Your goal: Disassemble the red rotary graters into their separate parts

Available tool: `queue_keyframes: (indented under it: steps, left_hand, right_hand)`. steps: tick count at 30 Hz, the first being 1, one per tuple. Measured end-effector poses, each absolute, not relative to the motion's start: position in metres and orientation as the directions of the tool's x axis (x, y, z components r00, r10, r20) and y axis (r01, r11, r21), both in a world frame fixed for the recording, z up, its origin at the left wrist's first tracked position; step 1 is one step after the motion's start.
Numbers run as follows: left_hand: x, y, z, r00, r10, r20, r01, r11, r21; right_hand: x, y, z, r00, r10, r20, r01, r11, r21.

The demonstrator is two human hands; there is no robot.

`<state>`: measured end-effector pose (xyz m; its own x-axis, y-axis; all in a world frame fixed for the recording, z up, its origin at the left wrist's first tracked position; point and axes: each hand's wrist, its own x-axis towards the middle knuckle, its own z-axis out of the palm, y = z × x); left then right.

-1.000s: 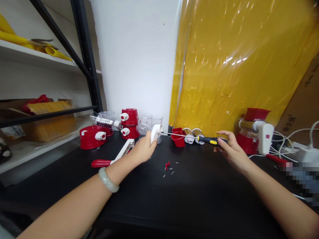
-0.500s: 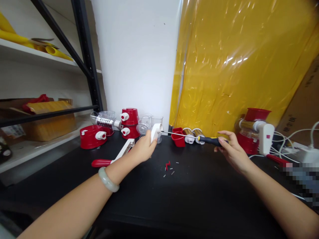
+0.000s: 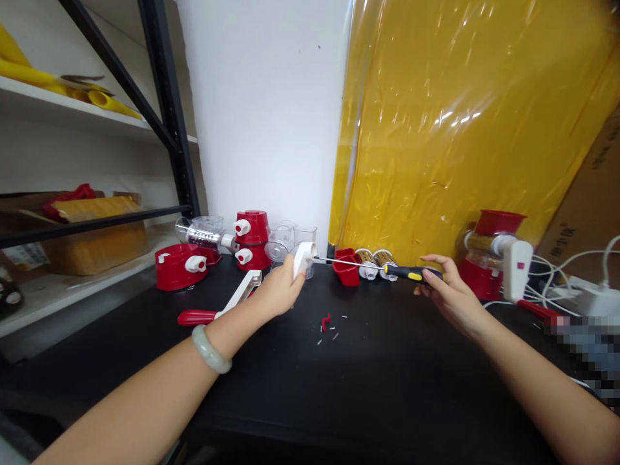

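My left hand (image 3: 278, 284) is closed round a white plastic part (image 3: 304, 256) with a round opening facing right. In my right hand (image 3: 448, 287), the thumb and fingers pinch the end of a screwdriver (image 3: 411, 274) with a black and yellow handle. Its long shaft runs left, and the tip meets the opening of the white part; how deep it goes I cannot tell. On the black table (image 3: 368, 387) below lie a small red piece (image 3: 326, 321) and several small metal pins or screws (image 3: 335, 336). Behind my left wrist rests a white crank arm with a red handle (image 3: 197, 317).
Red bases (image 3: 179, 268) and clear plastic parts (image 3: 305, 236) stand along the wall. A red holder (image 3: 346, 266) and two grater drums (image 3: 367, 263) sit at the back. An assembled red and white grater (image 3: 518, 265) and white cables (image 3: 557, 258) are on the right. Shelves (image 3: 97, 129) stand left.
The screwdriver handle has turned in my right hand, so its yellow patch now faces me. My left hand and the white part have stayed nearly still.
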<state>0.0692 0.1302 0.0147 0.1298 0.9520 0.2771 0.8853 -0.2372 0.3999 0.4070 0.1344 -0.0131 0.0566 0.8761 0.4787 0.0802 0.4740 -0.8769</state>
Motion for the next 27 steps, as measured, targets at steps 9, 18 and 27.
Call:
queue_keyframes:
  steps: [9,18,27]
  left_hand:
    - [0.0721,0.1277,0.0106,0.186,0.944,0.273,0.881,-0.283,0.379]
    - [0.0707,0.1292,0.0101,0.178,0.946,0.270,0.869,-0.279,0.408]
    - [0.0704,0.1317,0.0064,0.188,0.939,0.289,0.874,-0.294,0.386]
  right_hand:
    - [0.4085,0.1331,-0.0104,0.123,0.897,0.425,0.274,0.381,-0.883]
    - [0.4062,0.1341,-0.0083,0.136,0.874,0.466,-0.096,0.480,-0.872]
    - [0.4135,0.1353,-0.0108,0.107,0.871,0.480,0.198,0.455,-0.868]
